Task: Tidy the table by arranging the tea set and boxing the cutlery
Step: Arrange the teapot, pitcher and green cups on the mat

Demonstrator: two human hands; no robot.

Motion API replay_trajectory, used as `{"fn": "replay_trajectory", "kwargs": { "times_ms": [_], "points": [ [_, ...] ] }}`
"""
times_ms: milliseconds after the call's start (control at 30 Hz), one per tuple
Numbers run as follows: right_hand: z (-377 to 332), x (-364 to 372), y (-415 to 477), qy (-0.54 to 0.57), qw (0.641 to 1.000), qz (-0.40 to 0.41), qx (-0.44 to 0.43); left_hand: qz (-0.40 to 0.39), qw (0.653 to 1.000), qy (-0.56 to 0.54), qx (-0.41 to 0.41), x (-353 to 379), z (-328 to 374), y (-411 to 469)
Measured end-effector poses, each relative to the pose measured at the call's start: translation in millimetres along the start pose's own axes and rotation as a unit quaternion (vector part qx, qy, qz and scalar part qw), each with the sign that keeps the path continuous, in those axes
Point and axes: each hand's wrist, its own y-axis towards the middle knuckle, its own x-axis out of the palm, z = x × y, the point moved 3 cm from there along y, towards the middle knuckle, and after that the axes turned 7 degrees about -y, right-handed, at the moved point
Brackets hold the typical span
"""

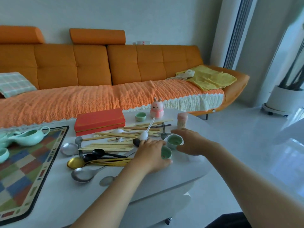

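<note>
I've got two small cups under the hands, near the right end of the white table (185, 171). Both pale celadon green inside w/ lighter outer walls. The near cup (166, 153) is tipped toward me, reddish speck on its inner wall; my left hand (152, 154) is wrapped round it — thumb below, fingers above, gripping. The far cup (174, 141) stands upright just behind, touching or nearly so. My right hand (191, 142) curves round its far & right side, fingers spread and part curled; can't tell if they press the wall or only cup it.

Left of the hands lies the cutlery heap: pale chopsticks (115, 146) in loose bundles, black spoons (97, 153), a gold spoon (74, 162), steel spoons (82, 175) nearest me, a white plastic spoon (144, 134) on top of the sticks. Behind the heap — a red box (99, 120), lid shut. A third green cup (140, 116) stands upright beside the box's right end, next to a pink rabbit figure (157, 108). A toothpick holder (182, 120) w/ pink cap stands just past my right hand.

Far left, a checked mat (31, 163) w/ a black border carries the rest of the tea set: a mint pitcher (30, 136) w/ handle, more pale green pieces cut by the frame edge. Orange sofa (102, 66) beyond the table.
</note>
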Motion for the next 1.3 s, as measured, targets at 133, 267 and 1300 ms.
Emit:
{"fn": "replay_trajectory", "kwargs": {
  "times_ms": [133, 267, 1300],
  "points": [
    [-4.9, 5.3, 7.8, -0.007, 1.000, 0.013, -0.004, 0.028, 1.000, -0.005, 0.013, -2.0, -0.8, 1.7],
    [-14.5, 1.8, 13.2, -0.021, 0.999, 0.036, -0.007, 0.047, 0.997, -0.068, -0.009, -16.9, -7.1, -1.5],
    [-395.3, 54.6, 70.3, 0.056, 0.962, -0.015, -0.266, 0.157, 0.934, -0.125, -0.296, -156.8, -309.9, -240.1]
  ]
}}
